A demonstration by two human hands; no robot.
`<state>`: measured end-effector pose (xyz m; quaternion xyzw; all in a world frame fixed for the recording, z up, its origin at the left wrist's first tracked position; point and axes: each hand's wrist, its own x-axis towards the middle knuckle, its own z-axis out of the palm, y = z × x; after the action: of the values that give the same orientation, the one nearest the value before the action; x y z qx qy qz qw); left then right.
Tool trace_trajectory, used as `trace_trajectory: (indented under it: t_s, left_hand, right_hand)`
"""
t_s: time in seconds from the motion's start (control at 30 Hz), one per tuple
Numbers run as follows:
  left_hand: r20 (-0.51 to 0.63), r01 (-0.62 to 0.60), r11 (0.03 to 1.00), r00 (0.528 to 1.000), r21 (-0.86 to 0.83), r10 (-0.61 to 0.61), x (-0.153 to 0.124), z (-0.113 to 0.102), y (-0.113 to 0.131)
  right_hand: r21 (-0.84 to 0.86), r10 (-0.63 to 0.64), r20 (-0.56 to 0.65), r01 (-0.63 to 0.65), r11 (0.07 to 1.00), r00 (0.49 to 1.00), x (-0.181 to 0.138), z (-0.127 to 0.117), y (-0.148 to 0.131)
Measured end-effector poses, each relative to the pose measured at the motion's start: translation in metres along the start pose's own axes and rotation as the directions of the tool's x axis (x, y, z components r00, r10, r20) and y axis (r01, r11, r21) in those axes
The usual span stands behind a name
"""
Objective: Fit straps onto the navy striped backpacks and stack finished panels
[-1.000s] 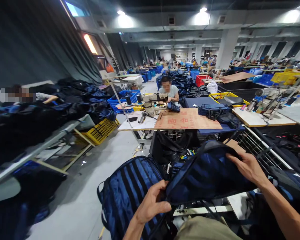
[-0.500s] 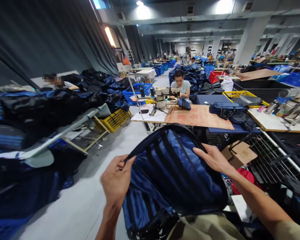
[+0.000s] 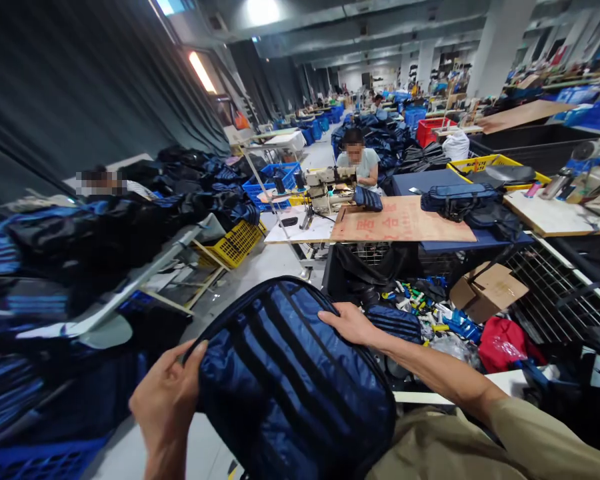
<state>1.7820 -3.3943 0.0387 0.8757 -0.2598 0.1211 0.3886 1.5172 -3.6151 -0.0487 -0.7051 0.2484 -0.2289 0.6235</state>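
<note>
A dark blue quilted bag [image 3: 285, 380] with black stripes lies across my lap, its padded face up. My left hand [image 3: 163, 403] grips the bag's left edge, thumb on top and fingers curled under. My right hand [image 3: 347, 323] lies on the bag's upper right edge, palm down, fingers closed over the rim. My right sleeve is olive-green.
A wire bin [image 3: 545, 287] ahead holds a cardboard box [image 3: 487, 290], a red bag [image 3: 503, 343] and small parts. Beyond is a cardboard-topped table [image 3: 400, 223] and a sewing machine [image 3: 325, 187] with a seated person. Piled dark bags [image 3: 80, 233] cover the left table; yellow crate [image 3: 235, 243] below.
The bag has been lowered and laid flatter on my lap, shifting left. Both hands moved down and left with it. The view tilted, showing more of the bin.
</note>
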Motion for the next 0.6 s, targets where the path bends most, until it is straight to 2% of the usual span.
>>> trace_trajectory:
  t_s: [0.07,0.13,0.2,0.3,0.33,0.37,0.47,0.53,0.6]
  left_hand:
    - [-0.108,-0.099,0.978,0.987,0.181,0.120,0.007,0.013,-0.010]
    - [-0.134,-0.177,0.928,0.964,0.328,0.231,0.009,0.033,-0.016]
    - [-0.071,-0.238,0.879,0.954,0.413,0.291,-0.003,0.060,-0.020]
    - [0.182,-0.375,0.842,0.927,0.388,0.328,-0.056,0.113,-0.027]
    - [0.317,-0.425,0.838,0.892,0.343,0.323,-0.081,0.132,-0.030]
    - [0.395,-0.432,0.842,0.870,0.324,0.295,-0.107,0.150,-0.035]
    - [0.523,-0.415,0.854,0.826,0.312,0.211,-0.173,0.188,-0.050]
    - [0.542,-0.384,0.868,0.824,0.316,0.167,-0.193,0.200,-0.057]
    - [0.543,-0.336,0.886,0.831,0.320,0.119,-0.195,0.208,-0.060]
  right_hand:
    - [-0.077,0.028,-0.019,-0.030,0.997,0.999,0.021,0.017,0.016]
    - [-0.222,0.083,-0.067,-0.096,0.970,0.994,0.042,0.032,0.035]
    - [-0.352,0.154,-0.083,-0.174,0.920,0.985,0.057,0.042,0.057]
    - [-0.401,0.238,-0.016,-0.224,0.888,0.971,0.063,0.043,0.095]
    - [-0.385,0.245,0.009,-0.223,0.896,0.969,0.060,0.039,0.109]
    - [-0.371,0.246,0.024,-0.220,0.902,0.969,0.055,0.033,0.123]
    - [-0.280,0.270,-0.024,-0.265,0.922,0.963,0.032,-0.001,0.173]
    - [-0.218,0.368,-0.109,-0.384,0.897,0.923,0.012,-0.033,0.212]
    - [-0.172,0.508,-0.182,-0.536,0.827,0.842,-0.011,-0.067,0.254]
